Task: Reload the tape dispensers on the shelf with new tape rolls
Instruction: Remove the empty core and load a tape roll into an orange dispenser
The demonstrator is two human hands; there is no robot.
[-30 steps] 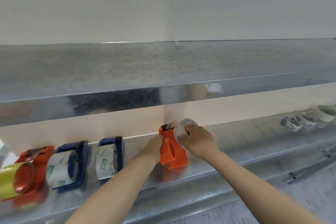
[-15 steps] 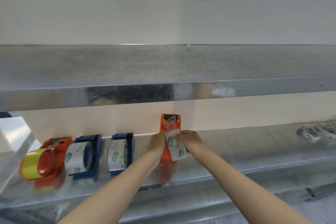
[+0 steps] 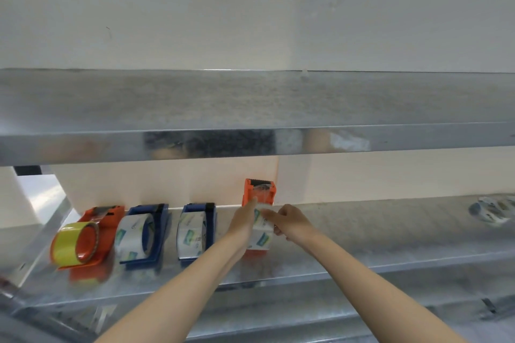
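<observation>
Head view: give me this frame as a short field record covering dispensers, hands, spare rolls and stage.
shelf: metal, lower tier
loaded, left of hands: orange dispenser with yellow roll; left blue dispenser; right blue dispenser, both with printed rolls
active dispenser: second orange dispenser, cutter end up, printed tape roll in it
left hand: fingers fairly straight against the dispenser's left side
right hand: pinches the roll's front
spare rolls: far right, blurred
stage: roll seated; threading unclear

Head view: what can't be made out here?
All head view.
Whether the tape roll is seated in the orange dispenser: hidden by the left hand and right hand.
Left hand's grip: thumb out of sight behind the hand.
Far right, loose rolls: blurred, cut by the edge; count unclear.
</observation>
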